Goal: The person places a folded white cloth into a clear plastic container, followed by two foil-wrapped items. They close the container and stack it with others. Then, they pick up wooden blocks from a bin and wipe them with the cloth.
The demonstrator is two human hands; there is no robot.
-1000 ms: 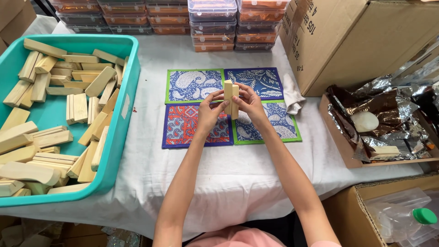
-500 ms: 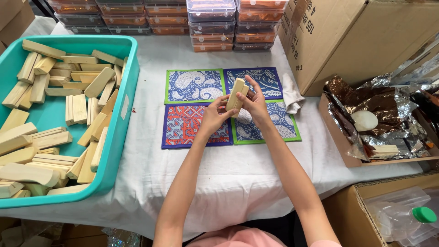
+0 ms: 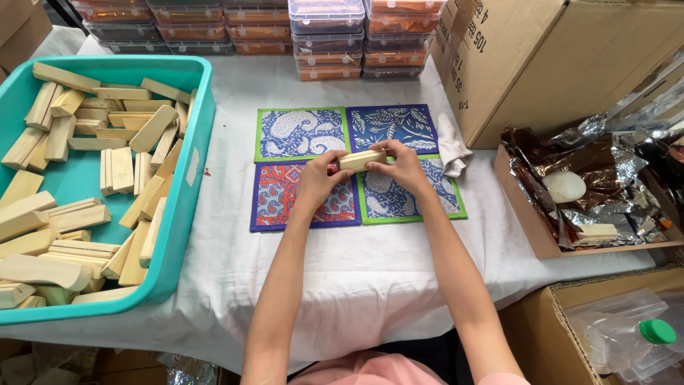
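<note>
My left hand (image 3: 318,180) and my right hand (image 3: 403,167) hold a small pale wooden block (image 3: 362,159) between them, lying level, just above four patterned fabric mats (image 3: 303,133) laid in a square on the white tablecloth. The left fingers grip the block's left end and the right fingers its right end. A teal plastic bin (image 3: 187,207) full of similar wooden blocks (image 3: 78,214) stands to the left of my arms.
Stacked clear lidded containers (image 3: 326,36) line the far edge. A large cardboard box (image 3: 563,57) is at the right, beside an open carton with foil wrapping (image 3: 591,178) and a white crumpled cloth (image 3: 451,142). A green-capped bottle (image 3: 641,339) sits bottom right.
The block was upright between my hands a second ago, then tilted, and now lies horizontal. Both hands stay over the mats.
</note>
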